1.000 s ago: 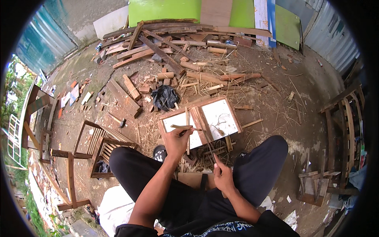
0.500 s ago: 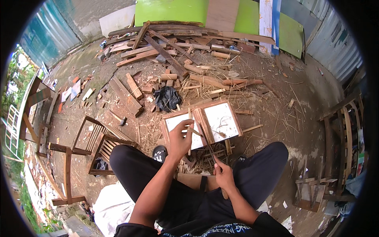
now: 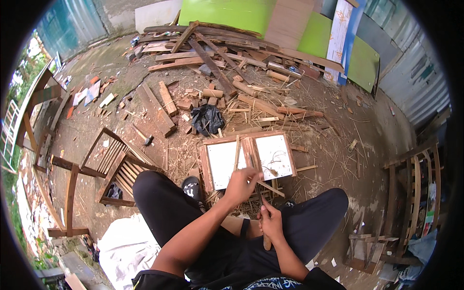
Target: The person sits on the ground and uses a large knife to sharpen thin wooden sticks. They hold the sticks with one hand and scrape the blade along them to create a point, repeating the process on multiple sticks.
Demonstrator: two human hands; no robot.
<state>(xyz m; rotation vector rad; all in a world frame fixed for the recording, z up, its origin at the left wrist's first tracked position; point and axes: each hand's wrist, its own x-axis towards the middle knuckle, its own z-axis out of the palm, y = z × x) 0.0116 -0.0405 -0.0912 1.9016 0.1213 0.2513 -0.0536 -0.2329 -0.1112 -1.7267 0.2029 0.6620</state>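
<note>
One thin stick (image 3: 272,189), inner end hidden, is gripped by the left hand (image 3: 242,185) at the white-panelled frame (image 3: 224,166)'s near edge, the right hand (image 3: 271,223) grasping a partly covered knife (image 3: 267,243).

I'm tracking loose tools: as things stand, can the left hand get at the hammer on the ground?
Probably not without leaning: the left hand seems to hold a thin wooden strip, and the hammer lies well out beyond the left knee. Nothing appears to cover it, though.
</note>
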